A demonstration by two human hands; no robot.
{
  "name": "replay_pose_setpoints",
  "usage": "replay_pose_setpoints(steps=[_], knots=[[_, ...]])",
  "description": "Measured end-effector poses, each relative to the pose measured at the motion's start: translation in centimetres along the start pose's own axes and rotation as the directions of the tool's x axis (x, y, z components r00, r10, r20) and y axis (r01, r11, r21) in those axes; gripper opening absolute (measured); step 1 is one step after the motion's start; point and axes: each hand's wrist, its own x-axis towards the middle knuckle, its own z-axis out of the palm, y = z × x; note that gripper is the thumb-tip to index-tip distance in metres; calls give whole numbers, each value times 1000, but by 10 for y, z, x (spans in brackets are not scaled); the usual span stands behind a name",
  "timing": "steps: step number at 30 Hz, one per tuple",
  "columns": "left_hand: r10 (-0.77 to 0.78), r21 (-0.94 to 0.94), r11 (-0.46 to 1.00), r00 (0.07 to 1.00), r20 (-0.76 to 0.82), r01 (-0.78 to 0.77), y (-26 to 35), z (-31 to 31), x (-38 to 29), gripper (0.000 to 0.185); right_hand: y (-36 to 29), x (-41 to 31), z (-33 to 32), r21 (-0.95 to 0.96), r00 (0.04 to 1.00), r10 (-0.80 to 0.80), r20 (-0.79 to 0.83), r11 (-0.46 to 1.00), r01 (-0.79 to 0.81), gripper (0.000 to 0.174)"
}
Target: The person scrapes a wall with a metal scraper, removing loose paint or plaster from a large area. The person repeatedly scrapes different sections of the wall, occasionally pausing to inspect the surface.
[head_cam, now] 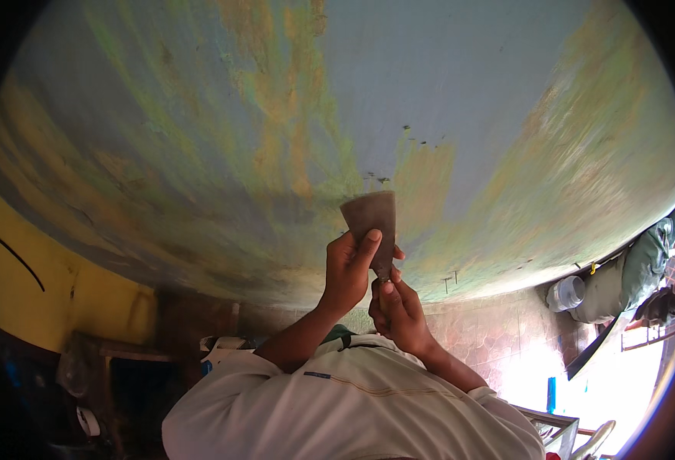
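A scraper (376,214) with a broad, flared, brownish metal blade is held upright in front of my chest, its wide edge pointing up. My left hand (349,270) grips the blade low down, thumb flat on the near face and fingers behind it. Below, my right hand (399,316) is closed around the handle, most of which the fingers hide. Beyond the blade is a wall (372,103) with patchy blue-grey, green and orange-brown paint. Whether the blade's edge touches the wall, I cannot tell.
Two nails (446,284) stick out of the wall, low and right. Small dark chips (423,142) mark its surface. A translucent plastic container (566,294) and hanging cloth (650,261) are at right. Dark furniture (142,374) stands at left, by a yellow wall (24,270).
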Motion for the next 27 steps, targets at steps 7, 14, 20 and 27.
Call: replay_pose_setpoints(steps=[7,14,20,27], knots=[[58,-44,997,998,37,-56,2,6,14,33,-13,10,-5,-19,998,-66,0,998,66,35],[17,-45,999,999,30,-15,7,14,18,33,-22,8,-8,-10,998,-52,34,999,52,30],[30,-46,999,998,60,-27,14,16,21,34,-26,4,-5,-30,997,-72,33,997,73,30],[85,-25,996,995,47,-84,23,28,28,32,-40,5,-7,-139,997,-80,-21,987,76,37]])
